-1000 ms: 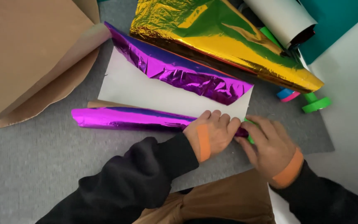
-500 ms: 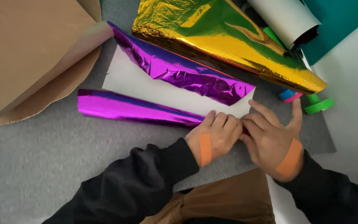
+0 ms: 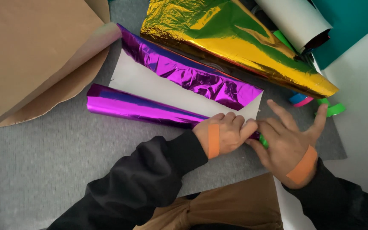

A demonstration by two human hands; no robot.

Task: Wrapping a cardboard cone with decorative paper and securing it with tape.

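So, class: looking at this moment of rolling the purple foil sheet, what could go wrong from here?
1. Both hands, left hand and right hand, pinch only the narrow end of the purple foil roll; the wide far end looks loose and might unroll.
2. The sheet's far half is already crinkled; pressing may crease it more.
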